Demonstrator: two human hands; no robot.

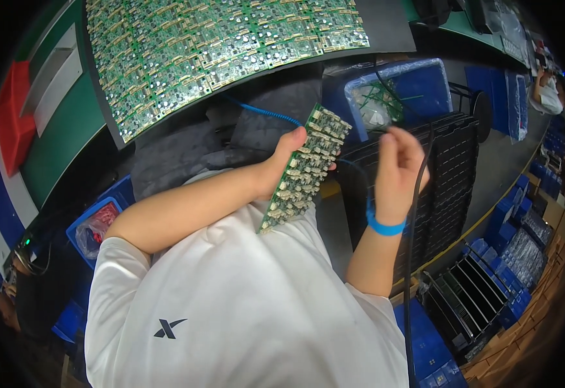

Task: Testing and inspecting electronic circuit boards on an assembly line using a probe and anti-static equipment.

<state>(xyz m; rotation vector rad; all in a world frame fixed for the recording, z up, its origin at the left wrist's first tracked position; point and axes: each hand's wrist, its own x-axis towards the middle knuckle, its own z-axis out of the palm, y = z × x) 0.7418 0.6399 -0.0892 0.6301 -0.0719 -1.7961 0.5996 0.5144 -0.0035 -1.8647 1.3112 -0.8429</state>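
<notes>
Circuit panel point(305, 171): left hand point(282, 158) grips both long edges; right hand point(400, 165) apart.

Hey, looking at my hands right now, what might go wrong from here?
Only the left hand appears to hold the circuit board panel, so it could slip or tilt.

The panel's lower end is right by the white shirt; its raised parts might rub or catch on the cloth.

The black cable appears close beside the right hand in this view, so it may snag, though their true spacing is unclear.
</notes>
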